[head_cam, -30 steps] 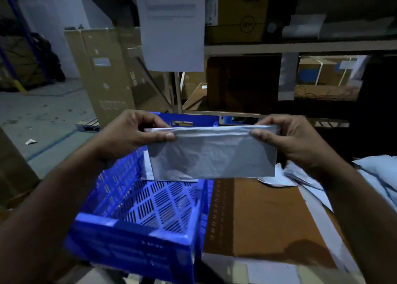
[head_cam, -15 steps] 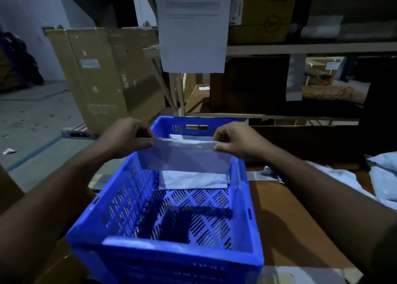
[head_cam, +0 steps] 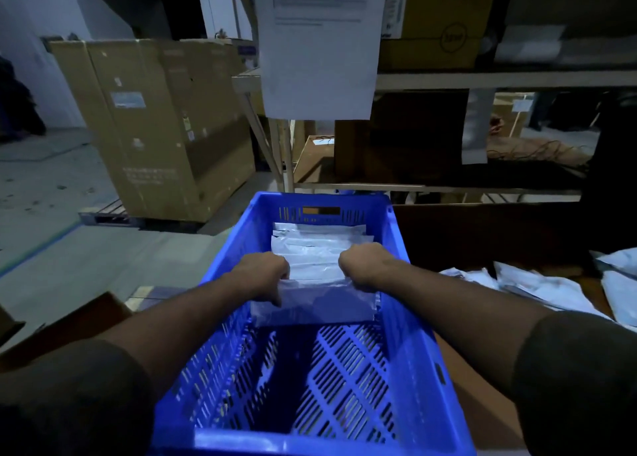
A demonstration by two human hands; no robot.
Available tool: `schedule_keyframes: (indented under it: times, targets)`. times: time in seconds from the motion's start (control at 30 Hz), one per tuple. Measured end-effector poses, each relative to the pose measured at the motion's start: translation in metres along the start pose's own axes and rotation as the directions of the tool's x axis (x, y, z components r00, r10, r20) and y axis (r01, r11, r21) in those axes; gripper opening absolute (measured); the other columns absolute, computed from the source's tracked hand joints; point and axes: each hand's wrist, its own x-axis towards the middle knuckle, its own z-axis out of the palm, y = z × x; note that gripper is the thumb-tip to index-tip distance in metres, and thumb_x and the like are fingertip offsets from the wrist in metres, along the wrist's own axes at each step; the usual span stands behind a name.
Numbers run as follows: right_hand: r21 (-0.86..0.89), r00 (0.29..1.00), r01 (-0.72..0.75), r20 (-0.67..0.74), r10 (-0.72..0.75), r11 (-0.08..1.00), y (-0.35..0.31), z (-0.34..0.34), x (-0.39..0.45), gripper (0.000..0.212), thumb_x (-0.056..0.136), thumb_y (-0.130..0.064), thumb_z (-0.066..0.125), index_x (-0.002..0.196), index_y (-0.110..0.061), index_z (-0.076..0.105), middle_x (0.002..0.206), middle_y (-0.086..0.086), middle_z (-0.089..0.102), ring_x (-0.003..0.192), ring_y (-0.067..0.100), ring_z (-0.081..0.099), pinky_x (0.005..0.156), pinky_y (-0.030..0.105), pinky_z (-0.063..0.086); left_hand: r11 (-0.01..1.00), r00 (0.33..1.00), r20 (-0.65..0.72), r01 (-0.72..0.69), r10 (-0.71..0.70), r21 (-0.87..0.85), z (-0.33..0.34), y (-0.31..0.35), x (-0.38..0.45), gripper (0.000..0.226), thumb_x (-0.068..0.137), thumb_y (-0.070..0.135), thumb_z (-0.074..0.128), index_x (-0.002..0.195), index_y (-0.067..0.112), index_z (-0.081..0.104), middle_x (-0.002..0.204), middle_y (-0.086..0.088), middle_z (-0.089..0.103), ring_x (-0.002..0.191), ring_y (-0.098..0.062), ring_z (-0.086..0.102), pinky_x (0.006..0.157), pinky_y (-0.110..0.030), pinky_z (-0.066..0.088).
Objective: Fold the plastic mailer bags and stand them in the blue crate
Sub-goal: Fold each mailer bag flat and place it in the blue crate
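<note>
Dim storeroom with shelving and cardboard boxes

A grey concrete floor (head_cam: 51, 214) runs off to the left, where a tall cardboard box (head_cam: 162, 124) stands on a low pallet (head_cam: 110, 212) before a pale wall (head_cam: 41, 7). A metal shelf rack (head_cam: 482, 78) crosses the back, stacked with brown boxes (head_cam: 437, 21), and a printed sheet of paper (head_cam: 320, 45) hangs from it. The light is low and bluish.

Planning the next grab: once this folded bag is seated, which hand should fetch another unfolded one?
Probably the right hand: the loose mailer bags lie right of the blue crate, on its side.
</note>
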Motion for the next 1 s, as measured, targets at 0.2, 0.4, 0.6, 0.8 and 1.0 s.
schedule_keyframes:
  times: [0.2, 0.4, 0.6, 0.8, 1.0]
  targets:
    - [0.046, 0.994, -0.055, 0.095, 0.05, 0.997, 0.008, 0.003, 0.016, 0.017, 0.086, -0.011, 0.069, 0.098, -0.013, 0.058, 0.118, 0.011, 0.066, 0.105, 0.032, 0.065, 0.072, 0.038, 0.048, 0.994, 0.996, -0.058, 0.074, -0.07, 0.081, 0.006, 0.011, 0.016, 0.043, 0.081, 0.039, 0.08, 0.112, 0.014, 0.064, 0.117, -0.008, 0.068, 0.107, -0.03, 0.066, 0.078, -0.036, 0.05]
    - [0.002, 0.99, -0.006, 0.141, 0.005, 1.0, 0.005, 0.01, 0.032, 0.068, 0.07, -0.049, 0.087, 0.122, -0.013, 0.062, 0.129, 0.01, 0.059, 0.117, 0.03, 0.057, 0.079, 0.039, 0.047, 0.989, 0.99, -0.083, 0.125, -0.118, 0.082, 0.012, 0.01, 0.029, 0.029, 0.083, 0.029, 0.075, 0.106, 0.015, 0.064, 0.112, -0.007, 0.069, 0.101, -0.029, 0.068, 0.075, -0.036, 0.05]
    - [-0.039, 0.993, -0.01, 0.12, 0.014, 0.999, 0.002, 0.01, 0.036, 0.07, 0.072, -0.04, 0.088, 0.128, -0.01, 0.06, 0.135, 0.013, 0.044, 0.121, 0.032, 0.052, 0.083, 0.043, 0.048, 0.991, 0.985, -0.124, 0.124, -0.117, 0.057, 0.015, 0.011, 0.032, 0.031, 0.083, 0.025, 0.076, 0.111, 0.015, 0.067, 0.12, -0.005, 0.053, 0.094, -0.027, 0.067, 0.064, -0.035, 0.045]
    - [-0.074, 0.994, -0.052, 0.092, 0.059, 0.996, 0.004, 0.009, 0.037, 0.044, 0.08, -0.03, 0.083, 0.118, -0.014, 0.066, 0.123, 0.007, 0.062, 0.109, 0.027, 0.062, 0.07, 0.035, 0.043, 0.991, 0.974, -0.209, 0.111, -0.093, 0.078, 0.009, 0.014, 0.034, 0.033, 0.084, 0.03, 0.077, 0.111, 0.014, 0.066, 0.119, -0.006, 0.058, 0.101, -0.028, 0.066, 0.069, -0.036, 0.043]
    - [-0.109, 0.992, -0.125, 0.017, 0.128, 0.986, 0.005, 0.011, 0.039, 0.033, 0.091, -0.019, 0.069, 0.123, -0.013, 0.064, 0.129, 0.011, 0.056, 0.112, 0.027, 0.058, 0.08, 0.037, 0.049, 0.989, 0.961, -0.253, 0.135, -0.115, 0.065, 0.008, 0.019, 0.033, 0.033, 0.087, 0.035, 0.074, 0.112, 0.017, 0.063, 0.119, -0.005, 0.056, 0.1, -0.027, 0.064, 0.071, -0.037, 0.039]
